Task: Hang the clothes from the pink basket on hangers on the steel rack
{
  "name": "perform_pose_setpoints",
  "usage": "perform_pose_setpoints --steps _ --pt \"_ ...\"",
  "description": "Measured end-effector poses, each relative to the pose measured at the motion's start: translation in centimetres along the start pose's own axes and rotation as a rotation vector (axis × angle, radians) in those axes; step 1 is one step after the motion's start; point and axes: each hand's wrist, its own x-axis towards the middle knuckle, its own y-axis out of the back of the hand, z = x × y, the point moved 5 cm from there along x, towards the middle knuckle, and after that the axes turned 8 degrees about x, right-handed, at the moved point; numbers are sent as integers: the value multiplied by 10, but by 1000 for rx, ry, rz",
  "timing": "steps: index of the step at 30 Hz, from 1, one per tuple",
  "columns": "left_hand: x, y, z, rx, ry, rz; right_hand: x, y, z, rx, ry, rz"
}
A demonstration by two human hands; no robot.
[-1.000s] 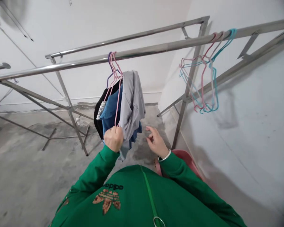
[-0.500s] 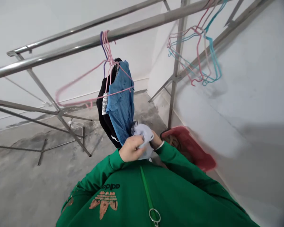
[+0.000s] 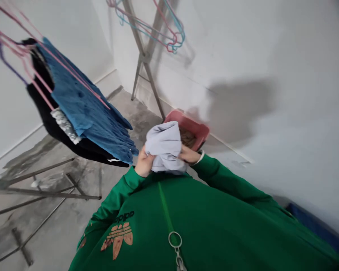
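A bunched light grey-lavender garment [image 3: 166,145] is held in front of my chest; its kind cannot be told while it is gathered up. My left hand [image 3: 144,161] grips its left side, with the fingers partly hidden by the cloth. On the opposite side my right hand [image 3: 188,153] is closed on the fabric near a white band at the wrist. To the left hangs a blue crinkled garment [image 3: 84,101], its lower end close to my left hand. Behind it are black clothing [image 3: 45,113] and pink hangers [image 3: 22,49].
A red basin [image 3: 199,130] with brownish cloth inside stands on the floor by the wall. Pink and blue hangers [image 3: 158,34] hang from the metal rack [image 3: 142,56]. Rack legs [image 3: 42,194] cross the floor at left. A dark blue object [image 3: 313,226] lies at lower right.
My view has swung right, so the hanging clothes and rack now lie further left. The light garment is raised and bunched wider, with my hands further apart on its two sides.
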Motion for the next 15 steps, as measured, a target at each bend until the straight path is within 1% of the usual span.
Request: perform_pose_setpoints --steps 1,2,3,4,5,7,8,9,11,12,13,15 --pt "4 1 0 -20 -4 37 -5 -11 9 46 -36 -77" --pt "9 1 0 -21 -12 44 -8 -21 18 98 -74 -136" --pt "14 1 1 1 -20 29 -8 -26 25 150 -108 -149" --pt "19 3 3 42 -31 9 -5 -25 29 193 -135 -105" --pt "23 5 5 95 -47 -11 -1 -18 29 226 -157 -30" --pt "30 16 11 207 -85 -54 9 13 17 260 -180 143" --pt "31 23 13 254 -98 -81 13 32 3 258 -190 202" --pt "31 32 15 289 -101 -109 16 55 -16 256 -164 279" --pt "26 49 16 328 -76 -158 18 100 -62 270 -88 440" --pt "22 57 17 340 -57 -169 17 119 -89 252 -6 514" --pt "17 65 18 348 -40 -166 15 135 -118 221 122 568" --pt "7 75 19 350 -5 -135 13 154 -166 109 297 507"
